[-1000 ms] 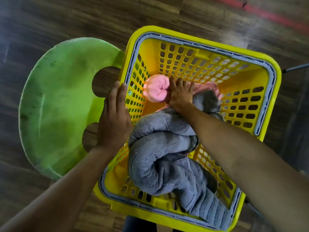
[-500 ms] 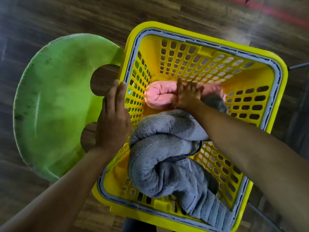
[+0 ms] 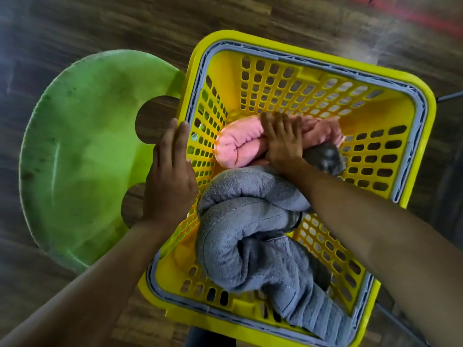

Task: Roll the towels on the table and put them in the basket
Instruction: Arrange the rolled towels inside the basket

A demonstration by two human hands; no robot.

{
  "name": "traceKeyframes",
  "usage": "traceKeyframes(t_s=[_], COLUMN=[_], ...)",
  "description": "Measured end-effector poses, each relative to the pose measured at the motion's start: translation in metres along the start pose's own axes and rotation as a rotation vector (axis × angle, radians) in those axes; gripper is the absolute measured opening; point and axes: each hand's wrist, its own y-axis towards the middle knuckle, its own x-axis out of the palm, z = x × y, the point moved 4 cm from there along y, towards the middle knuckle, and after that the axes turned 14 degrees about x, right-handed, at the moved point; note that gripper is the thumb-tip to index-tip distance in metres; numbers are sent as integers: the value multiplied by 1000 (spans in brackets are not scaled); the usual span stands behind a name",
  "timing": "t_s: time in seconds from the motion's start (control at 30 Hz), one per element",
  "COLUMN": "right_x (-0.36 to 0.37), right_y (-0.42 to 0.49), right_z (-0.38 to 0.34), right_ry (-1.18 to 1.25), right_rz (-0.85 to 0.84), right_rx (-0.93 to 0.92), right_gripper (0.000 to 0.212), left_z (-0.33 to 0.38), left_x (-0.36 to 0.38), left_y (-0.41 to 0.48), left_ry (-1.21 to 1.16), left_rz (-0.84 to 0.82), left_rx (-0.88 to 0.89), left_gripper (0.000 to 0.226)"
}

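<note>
While the left hand [image 3: 170, 181] lies flat on the basket [image 3: 313, 58] rim, fingers together, the right hand [image 3: 283, 144] curls over the pink towel [image 3: 238, 146], bedding it inside beside the grey towel [image 3: 245, 236]. Next, I reckon: release, withdraw.

right hand [image 3: 283, 144] hides part of the pink towel [image 3: 238, 146]; floor [image 3: 100, 26] blurred, perhaps wood.

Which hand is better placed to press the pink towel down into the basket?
Right. The right hand is inside the basket, fingers curled over the pink towel beside the grey towel. The left hand lies flat on the basket's left rim, outside the walls, likely steadying it.
</note>
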Motion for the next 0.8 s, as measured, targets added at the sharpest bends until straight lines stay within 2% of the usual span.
traceKeyframes(t_s=[0.07,0.3,0.37,0.43,0.57,0.7,0.8], right_x=[2,18,17,9,-1,7,3], right_y=[1,-18,-10,-2,4,5,3], right_z=[1,12,14,18,25,20,19], right_ry=[-38,-40,-41,59,245,192,164], right_rz=[-74,-283,-291,-273,-268,-285,-284], right_rx=[84,256,285,289,310,342,348], right_gripper=[89,93,91,87,100,112,112], left_z=[0,2,3,2,1,2,0], left_x=[0,0,1,1,0,2,2], left_y=[0,1,1,0,1,2,1], left_ry=[7,-4,4,12,1,6,4], left_rz=[2,-9,-13,-15,-11,-2,0], left_rx=[-1,9,23,24,25,37,27], left_gripper=[59,58,58,58,58,57,58])
